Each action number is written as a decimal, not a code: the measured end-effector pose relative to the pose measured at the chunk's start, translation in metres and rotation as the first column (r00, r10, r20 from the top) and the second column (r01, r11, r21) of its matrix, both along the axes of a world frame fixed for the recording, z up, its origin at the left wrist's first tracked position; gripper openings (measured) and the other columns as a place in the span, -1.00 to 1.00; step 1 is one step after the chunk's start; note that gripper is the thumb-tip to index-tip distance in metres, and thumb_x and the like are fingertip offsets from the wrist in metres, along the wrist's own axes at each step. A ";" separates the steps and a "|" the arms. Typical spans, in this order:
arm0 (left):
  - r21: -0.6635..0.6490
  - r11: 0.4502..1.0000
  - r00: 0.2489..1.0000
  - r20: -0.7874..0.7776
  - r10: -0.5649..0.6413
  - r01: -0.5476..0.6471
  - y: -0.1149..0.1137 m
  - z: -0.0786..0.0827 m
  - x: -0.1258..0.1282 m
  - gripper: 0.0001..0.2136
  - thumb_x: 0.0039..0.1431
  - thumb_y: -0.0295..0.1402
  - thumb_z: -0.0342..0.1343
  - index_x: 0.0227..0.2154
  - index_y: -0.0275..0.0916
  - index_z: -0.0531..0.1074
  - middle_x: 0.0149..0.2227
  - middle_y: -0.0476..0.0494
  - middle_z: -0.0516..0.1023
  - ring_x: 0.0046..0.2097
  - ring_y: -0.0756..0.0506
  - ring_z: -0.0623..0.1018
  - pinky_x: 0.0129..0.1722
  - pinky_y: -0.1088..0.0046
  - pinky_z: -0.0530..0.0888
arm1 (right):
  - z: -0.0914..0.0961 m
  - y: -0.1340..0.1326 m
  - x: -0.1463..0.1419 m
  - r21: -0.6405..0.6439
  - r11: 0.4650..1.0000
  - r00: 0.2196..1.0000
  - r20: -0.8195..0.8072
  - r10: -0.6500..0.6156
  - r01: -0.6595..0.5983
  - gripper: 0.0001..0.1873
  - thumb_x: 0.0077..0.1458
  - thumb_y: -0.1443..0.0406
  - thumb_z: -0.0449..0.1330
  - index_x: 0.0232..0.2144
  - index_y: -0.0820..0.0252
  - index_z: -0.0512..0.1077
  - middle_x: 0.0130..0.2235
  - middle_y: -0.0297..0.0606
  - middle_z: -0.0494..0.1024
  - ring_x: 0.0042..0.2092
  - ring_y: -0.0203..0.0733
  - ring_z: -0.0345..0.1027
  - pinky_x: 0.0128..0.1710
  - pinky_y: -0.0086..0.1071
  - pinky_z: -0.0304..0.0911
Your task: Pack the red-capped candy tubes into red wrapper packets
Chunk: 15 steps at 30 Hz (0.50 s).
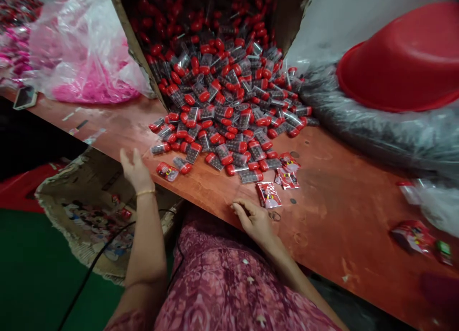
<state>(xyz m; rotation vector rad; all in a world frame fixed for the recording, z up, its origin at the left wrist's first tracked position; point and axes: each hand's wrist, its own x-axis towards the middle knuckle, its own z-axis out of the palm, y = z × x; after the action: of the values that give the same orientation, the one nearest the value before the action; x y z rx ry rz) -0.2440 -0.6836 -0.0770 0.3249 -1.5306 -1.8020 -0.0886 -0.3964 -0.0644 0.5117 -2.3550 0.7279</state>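
My left hand is over the table's front edge, above a cardboard box. Its fingers are apart with nothing in them. Near it lies a small red packet. At the table edge, my right hand has its thumb and fingers curled together; whatever they hold, if anything, is too small to make out. Just beyond it rest a red printed packet and more red packets. Farther back, a heap of clear capsules with red caps and dark balls inside spills from a tipped carton.
On the left are a plastic bag with pink pieces and a phone. A red tub sits on a large plastic-wrapped bundle at right. Another red packet lies on the wooden table. A black cable crosses the lower left.
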 end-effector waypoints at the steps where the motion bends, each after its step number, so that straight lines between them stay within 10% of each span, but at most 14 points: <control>1: -0.064 0.994 0.993 0.064 0.096 -0.092 0.000 0.018 -0.012 -0.42 0.20 -0.14 -0.18 0.21 -0.34 -0.05 0.29 -0.31 -0.03 0.29 -0.19 0.00 0.24 0.20 0.02 | 0.000 0.001 0.001 0.042 0.999 1.000 -0.030 -0.001 0.003 -0.83 0.13 0.28 0.06 -0.34 0.14 0.46 -0.41 -0.30 0.57 -0.42 -0.24 0.45 -0.44 -0.39 0.36; 6: -0.328 0.945 0.962 0.261 0.082 0.008 -0.013 0.075 -0.075 -0.43 0.20 -0.24 -0.11 0.22 -0.36 -0.03 0.29 -0.38 -0.10 0.30 -0.28 -0.04 0.22 0.04 -0.02 | 0.007 -0.011 0.006 0.232 0.972 0.976 -0.217 0.020 0.032 -0.85 0.13 0.28 0.08 -0.29 0.15 0.44 -0.38 -0.25 0.57 -0.38 -0.20 0.44 -0.40 -0.33 0.37; 15: -0.596 0.781 0.980 0.171 -0.103 0.186 -0.014 0.066 -0.115 -0.59 0.26 -0.36 -0.30 0.04 -0.38 0.31 0.14 -0.28 0.30 0.21 -0.23 0.19 0.21 0.12 0.00 | 0.041 -0.111 -0.097 0.663 0.746 0.957 -0.255 0.137 0.070 -0.60 0.22 0.26 -0.06 0.09 0.16 0.23 0.21 -0.14 0.20 0.26 -0.03 -0.08 0.19 -0.06 -0.05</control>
<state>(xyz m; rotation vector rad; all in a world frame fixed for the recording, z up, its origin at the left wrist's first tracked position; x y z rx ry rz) -0.3590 -0.6973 -0.0107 0.0007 -2.1831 -1.3014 -0.1859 -0.5076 -0.0230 0.8955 -2.2699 -0.2231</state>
